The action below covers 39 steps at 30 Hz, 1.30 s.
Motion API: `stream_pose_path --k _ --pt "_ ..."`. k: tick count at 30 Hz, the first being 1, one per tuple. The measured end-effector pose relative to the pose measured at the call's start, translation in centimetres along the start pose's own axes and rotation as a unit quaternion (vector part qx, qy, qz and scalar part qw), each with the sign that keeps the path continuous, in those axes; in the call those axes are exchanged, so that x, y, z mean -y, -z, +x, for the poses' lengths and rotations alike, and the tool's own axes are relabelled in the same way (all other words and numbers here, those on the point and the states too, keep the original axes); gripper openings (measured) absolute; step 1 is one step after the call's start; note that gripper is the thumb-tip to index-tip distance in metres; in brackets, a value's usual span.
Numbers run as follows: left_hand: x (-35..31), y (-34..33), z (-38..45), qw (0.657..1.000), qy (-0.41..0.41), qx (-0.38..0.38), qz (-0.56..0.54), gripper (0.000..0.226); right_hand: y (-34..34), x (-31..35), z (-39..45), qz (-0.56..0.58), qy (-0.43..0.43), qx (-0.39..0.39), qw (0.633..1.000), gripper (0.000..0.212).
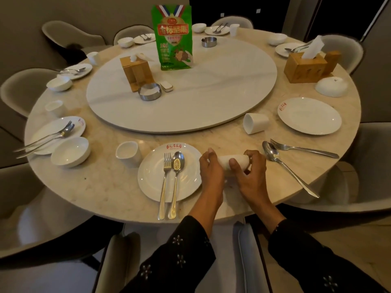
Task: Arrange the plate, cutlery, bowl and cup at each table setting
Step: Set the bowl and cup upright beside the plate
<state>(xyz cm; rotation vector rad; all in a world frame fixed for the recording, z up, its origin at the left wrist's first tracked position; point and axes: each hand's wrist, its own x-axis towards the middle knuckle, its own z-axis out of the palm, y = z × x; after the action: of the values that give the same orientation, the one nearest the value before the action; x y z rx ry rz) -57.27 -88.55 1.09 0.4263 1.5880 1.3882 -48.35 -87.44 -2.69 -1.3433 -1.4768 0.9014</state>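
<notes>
Both hands on a white bowl (233, 162) at the desk (110, 187) near edge, six o'clock, just right of the near plate (152, 178). Left hand (209, 166) grip clamped on the bowl's left side, right hand (249, 170) grip clamped on its right, bowl tipped on edge. Fork (166, 178) and spoon (176, 176) lying side by side across that plate. Cup (128, 153) upright at the plate's ten o'clock. At four o'clock: bare plate (309, 116), cup on its side (255, 123), loose spoon (281, 163) and fork (300, 148), upturned bowl (331, 86).

Glossy white ceramic plate (152, 178) — polished metal spoon (176, 176) — marble-look table (101, 187).
</notes>
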Motion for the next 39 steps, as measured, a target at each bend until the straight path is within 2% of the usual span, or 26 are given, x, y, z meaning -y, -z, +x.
stream_pose_path --k 5,9,11,16,19,22,25,31,39 --pt "1.0 1.6 -0.3 0.992 -0.088 0.038 0.084 0.048 -0.9 -0.2 0.3 0.061 -0.071 0.041 0.995 0.068" --pt "1.7 2.5 0.2 0.983 -0.114 0.071 0.127 0.049 -0.8 -0.4 1.3 0.066 -0.19 0.013 0.979 0.049" --pt "2.0 2.6 0.5 0.979 -0.121 0.078 0.142 0.049 -0.7 -0.9 1.7 0.041 -0.211 -0.014 0.977 0.042" --pt "2.6 2.6 1.1 0.976 -0.13 0.023 0.175 0.039 -1.2 -0.9 2.4 -0.01 -0.169 -0.076 0.983 0.038" --pt "2.9 2.5 0.4 0.99 -0.057 -0.033 0.125 0.03 -1.6 -0.9 2.7 -0.016 -0.15 -0.093 0.984 0.038" --pt "3.9 1.8 -0.2 0.999 0.035 0.001 0.013 0.027 -1.8 -1.2 2.9 -0.025 -0.127 -0.094 0.987 0.037" --pt "4.4 1.0 0.0 0.997 0.069 -0.019 -0.033 0.029 -1.6 -1.4 3.1 -0.033 -0.116 -0.088 0.989 0.037" --pt "4.7 0.5 0.2 0.994 0.067 -0.059 -0.066 0.026 -2.1 -1.9 3.6 -0.047 -0.097 -0.062 0.992 0.037" --pt "4.2 0.7 0.7 0.991 0.082 -0.067 -0.082 0.028 -2.5 -1.8 4.1 -0.073 -0.103 -0.043 0.991 0.037"
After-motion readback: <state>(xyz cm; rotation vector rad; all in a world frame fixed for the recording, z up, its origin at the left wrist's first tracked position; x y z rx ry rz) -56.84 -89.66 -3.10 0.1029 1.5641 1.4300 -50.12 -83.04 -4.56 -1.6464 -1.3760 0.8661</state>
